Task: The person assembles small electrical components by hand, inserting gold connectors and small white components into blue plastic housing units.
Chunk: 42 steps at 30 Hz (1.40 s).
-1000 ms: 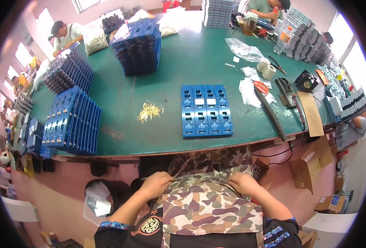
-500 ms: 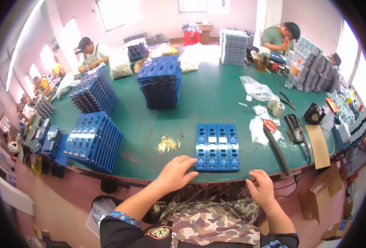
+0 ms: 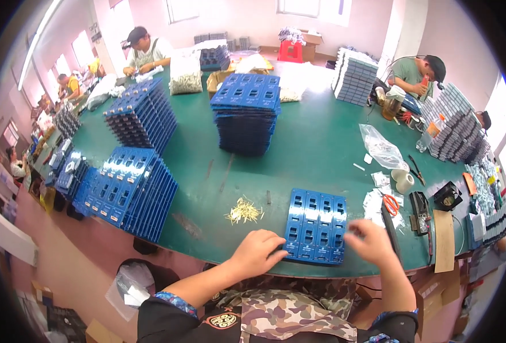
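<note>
A panel of joined blue circuit boards (image 3: 316,226), with rows of dark rectangular openings, lies flat near the front edge of the table. My left hand (image 3: 257,251) rests by the panel's lower left edge, thumb apart from the fingers and fingertips at the edge. At the right edge of the panel is my right hand (image 3: 370,241), fingers bent and thumb apart, with nothing visible between them. A loose pile of thin yellowish pins (image 3: 244,211) lies to the left of the panel.
Tall stacks of blue boards stand at the middle (image 3: 246,120) and left (image 3: 130,194). Right of the panel are orange-handled scissors (image 3: 390,204), a white roll (image 3: 403,182), pliers (image 3: 416,170) and a cardboard strip (image 3: 444,241). Co-workers sit at the far left (image 3: 147,54) and far right (image 3: 413,77).
The view has shifted, so the table appears lower and further right. My right hand has moved up along the panel's right edge. Two white patches on the panel no longer show.
</note>
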{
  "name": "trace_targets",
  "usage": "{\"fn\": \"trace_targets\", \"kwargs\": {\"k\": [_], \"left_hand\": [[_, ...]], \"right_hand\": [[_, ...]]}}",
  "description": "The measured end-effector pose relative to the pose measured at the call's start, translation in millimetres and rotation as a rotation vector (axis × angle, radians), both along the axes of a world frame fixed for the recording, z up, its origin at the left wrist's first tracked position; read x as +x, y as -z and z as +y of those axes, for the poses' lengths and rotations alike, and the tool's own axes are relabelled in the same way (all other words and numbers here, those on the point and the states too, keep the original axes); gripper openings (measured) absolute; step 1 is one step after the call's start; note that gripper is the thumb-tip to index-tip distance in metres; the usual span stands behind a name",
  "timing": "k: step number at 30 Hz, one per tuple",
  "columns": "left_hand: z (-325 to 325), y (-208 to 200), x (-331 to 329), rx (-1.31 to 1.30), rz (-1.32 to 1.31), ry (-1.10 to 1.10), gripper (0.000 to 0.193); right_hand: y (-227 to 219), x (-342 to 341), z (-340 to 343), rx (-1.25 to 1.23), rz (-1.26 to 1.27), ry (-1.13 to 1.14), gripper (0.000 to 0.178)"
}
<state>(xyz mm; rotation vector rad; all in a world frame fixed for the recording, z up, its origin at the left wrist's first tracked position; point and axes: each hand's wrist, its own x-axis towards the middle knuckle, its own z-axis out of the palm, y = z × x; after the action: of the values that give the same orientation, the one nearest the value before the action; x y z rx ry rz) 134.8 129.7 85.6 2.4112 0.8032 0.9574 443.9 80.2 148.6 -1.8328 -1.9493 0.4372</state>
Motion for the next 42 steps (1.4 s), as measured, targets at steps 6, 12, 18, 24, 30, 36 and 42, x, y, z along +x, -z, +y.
{"fn": "trace_targets", "kwargs": {"k": [6, 12, 18, 24, 30, 36, 42], "left_hand": [[51, -5, -37, 0.084, 0.008, -0.261, 0.03], [75, 6, -21, 0.244, 0.246, -0.124, 0.037], [88, 18, -40, 0.083, 0.3, -0.087, 0.019], [83, 1, -28, 0.232, 0.076, -0.045, 0.01], [94, 7, -41, 0.172, 0.202, -0.044, 0.009], [85, -3, -32, 0.268, 0.118, 0.02, 0.009], [100, -7, -59, 0.144, 0.01, -0.141, 0.006]], "right_hand": [[-49, -19, 129, -0.036, 0.672, 0.037, 0.022], [-82, -83, 247, -0.195, 0.984, -0.024, 0.026], [-107, -127, 280, -0.238, 0.718, 0.08, 0.03], [-108, -133, 309, -0.34, 0.634, 0.063, 0.026], [-103, -137, 312, -0.333, 0.623, 0.137, 0.019], [-100, -132, 312, -0.354, 0.731, 0.15, 0.016], [-100, -137, 311, -0.278, 0.509, 0.086, 0.02]]}}
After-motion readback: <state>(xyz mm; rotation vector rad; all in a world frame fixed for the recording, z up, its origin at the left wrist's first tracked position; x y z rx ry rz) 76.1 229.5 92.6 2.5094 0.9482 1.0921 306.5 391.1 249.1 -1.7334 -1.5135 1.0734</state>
